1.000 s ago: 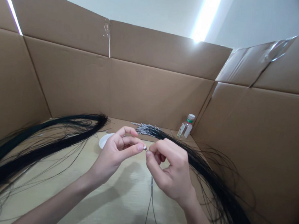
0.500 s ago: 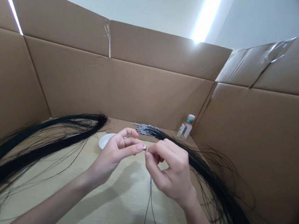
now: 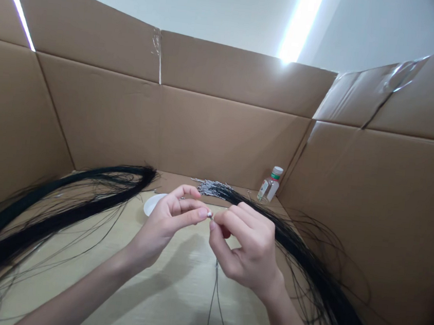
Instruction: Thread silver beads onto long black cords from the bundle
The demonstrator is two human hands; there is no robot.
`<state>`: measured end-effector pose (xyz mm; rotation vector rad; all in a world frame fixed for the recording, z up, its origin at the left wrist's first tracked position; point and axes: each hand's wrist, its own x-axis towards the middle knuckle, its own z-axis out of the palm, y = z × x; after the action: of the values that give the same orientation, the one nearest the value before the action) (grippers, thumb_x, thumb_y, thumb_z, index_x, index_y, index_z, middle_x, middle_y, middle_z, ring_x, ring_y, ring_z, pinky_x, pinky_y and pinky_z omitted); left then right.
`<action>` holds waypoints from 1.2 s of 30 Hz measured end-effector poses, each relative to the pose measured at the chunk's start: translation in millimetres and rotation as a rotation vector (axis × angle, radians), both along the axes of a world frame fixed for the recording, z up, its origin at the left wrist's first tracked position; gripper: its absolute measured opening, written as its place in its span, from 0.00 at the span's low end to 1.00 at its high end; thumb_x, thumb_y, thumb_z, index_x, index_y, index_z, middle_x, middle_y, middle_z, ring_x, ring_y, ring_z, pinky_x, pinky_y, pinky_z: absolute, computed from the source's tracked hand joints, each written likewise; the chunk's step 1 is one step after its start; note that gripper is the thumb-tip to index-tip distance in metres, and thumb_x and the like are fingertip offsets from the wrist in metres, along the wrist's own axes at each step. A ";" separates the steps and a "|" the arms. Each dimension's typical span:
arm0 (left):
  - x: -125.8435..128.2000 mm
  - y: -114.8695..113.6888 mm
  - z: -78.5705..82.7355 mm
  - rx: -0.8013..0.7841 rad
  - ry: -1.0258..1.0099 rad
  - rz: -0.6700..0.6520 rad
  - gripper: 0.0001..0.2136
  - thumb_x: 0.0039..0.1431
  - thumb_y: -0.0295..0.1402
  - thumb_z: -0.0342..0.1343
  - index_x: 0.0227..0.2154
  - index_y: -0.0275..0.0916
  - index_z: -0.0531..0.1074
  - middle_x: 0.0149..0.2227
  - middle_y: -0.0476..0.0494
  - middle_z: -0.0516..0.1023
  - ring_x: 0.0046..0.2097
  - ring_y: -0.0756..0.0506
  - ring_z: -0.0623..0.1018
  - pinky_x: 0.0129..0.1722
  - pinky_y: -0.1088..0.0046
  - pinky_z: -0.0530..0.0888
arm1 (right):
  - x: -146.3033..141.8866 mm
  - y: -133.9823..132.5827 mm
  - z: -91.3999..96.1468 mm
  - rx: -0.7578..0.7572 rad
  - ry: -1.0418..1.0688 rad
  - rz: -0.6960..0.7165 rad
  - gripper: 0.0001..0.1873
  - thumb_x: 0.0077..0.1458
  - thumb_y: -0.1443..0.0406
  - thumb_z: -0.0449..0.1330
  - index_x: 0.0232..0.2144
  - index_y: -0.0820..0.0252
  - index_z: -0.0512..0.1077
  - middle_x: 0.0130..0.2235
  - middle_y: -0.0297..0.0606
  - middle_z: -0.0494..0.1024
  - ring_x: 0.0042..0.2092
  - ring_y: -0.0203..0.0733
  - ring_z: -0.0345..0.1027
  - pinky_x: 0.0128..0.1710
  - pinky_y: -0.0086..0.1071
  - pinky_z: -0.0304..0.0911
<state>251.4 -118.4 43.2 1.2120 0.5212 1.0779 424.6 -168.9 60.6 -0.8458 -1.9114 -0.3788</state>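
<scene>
Between thumb and forefinger, my left hand (image 3: 170,217) pinches a small white piece (image 3: 209,214), too small to name surely; it looks like a bead. My right hand (image 3: 247,243) is closed in a pinch right beside it, its fingertips on the end of a thin dark cord (image 3: 214,286). Two strands of that cord hang below the right hand toward the near edge of the table. The fingertips of both hands almost touch. How the cord meets the white piece is hard to make out.
A white dish (image 3: 151,204) sits behind my left hand. Bundles of black cord lie at left (image 3: 91,209) and right (image 3: 308,257), the right one ending in silvery-white beaded tips (image 3: 214,188). A clear bottle (image 3: 269,186) stands in the back corner. Cardboard walls (image 3: 227,138) surround the table.
Both hands hold nearly the same pose. My right fingers have shifted very slightly, and the hanging cord strands have swung a little to the left.
</scene>
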 end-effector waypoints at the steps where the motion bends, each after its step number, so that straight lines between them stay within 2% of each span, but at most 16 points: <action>1: 0.1 -0.1 0.0 -0.002 0.000 0.005 0.18 0.58 0.33 0.70 0.44 0.43 0.67 0.31 0.56 0.81 0.34 0.53 0.76 0.38 0.77 0.68 | -0.1 0.3 -0.4 0.017 -0.012 -0.008 0.14 0.59 0.74 0.58 0.22 0.61 0.66 0.22 0.31 0.64 0.26 0.34 0.52 0.27 0.34 0.49; 13: -0.1 -0.9 1.3 0.022 0.014 0.030 0.18 0.58 0.33 0.70 0.44 0.43 0.67 0.33 0.54 0.82 0.36 0.53 0.77 0.39 0.76 0.68 | 2.2 4.6 -3.2 0.100 -0.051 -0.025 0.15 0.59 0.74 0.59 0.20 0.62 0.66 0.21 0.32 0.63 0.26 0.35 0.50 0.26 0.35 0.48; 31: 0.7 1.1 0.1 0.013 0.013 0.024 0.17 0.58 0.33 0.70 0.44 0.43 0.68 0.33 0.54 0.82 0.37 0.51 0.78 0.40 0.75 0.69 | 1.7 4.2 -0.7 0.045 -0.037 -0.048 0.15 0.60 0.73 0.56 0.22 0.58 0.64 0.21 0.31 0.64 0.25 0.35 0.52 0.26 0.33 0.50; 36: 1.3 1.8 -1.7 0.019 0.016 0.021 0.16 0.58 0.32 0.70 0.44 0.42 0.69 0.35 0.51 0.83 0.38 0.51 0.79 0.42 0.75 0.70 | 1.9 4.3 -1.1 0.037 -0.029 -0.035 0.15 0.59 0.73 0.56 0.22 0.58 0.64 0.21 0.31 0.64 0.25 0.35 0.52 0.26 0.33 0.49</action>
<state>252.7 -116.6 41.6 1.2350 0.5387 1.0939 426.5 -164.6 59.5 -0.8539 -1.9128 -0.4486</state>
